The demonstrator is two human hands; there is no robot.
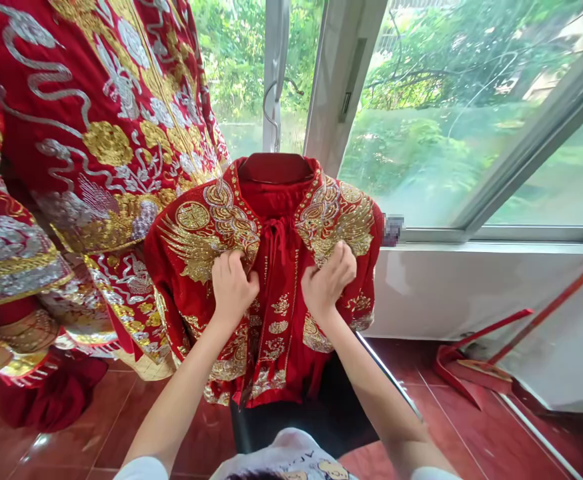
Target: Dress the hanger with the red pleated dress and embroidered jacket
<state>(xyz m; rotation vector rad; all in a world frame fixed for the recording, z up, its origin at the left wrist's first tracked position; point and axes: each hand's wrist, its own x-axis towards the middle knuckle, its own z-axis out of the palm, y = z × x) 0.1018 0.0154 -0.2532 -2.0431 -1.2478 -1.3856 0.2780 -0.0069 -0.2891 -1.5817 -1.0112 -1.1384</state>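
A red jacket (279, 307) with gold and silver embroidery hangs in front of me on a clothes hanger (271, 117), whose metal hook rises above the collar. At the neck the jacket is tied with a thin red bow. My left hand (232, 287) is closed on its left front edge, just below the embroidered bird motif. My right hand (329, 280) pinches the opposite front edge at about the same height. Between the two edges an inner red panel with gold motifs shows. The fabric inside my fingers is hidden.
A larger red embroidered robe (106, 140) hangs close on the left. Behind the jacket is a sliding window (421, 133) with a sill (496, 247). A black chair seat (281, 427) is below. A red dustpan (461, 373) and a red pole lean at the right wall.
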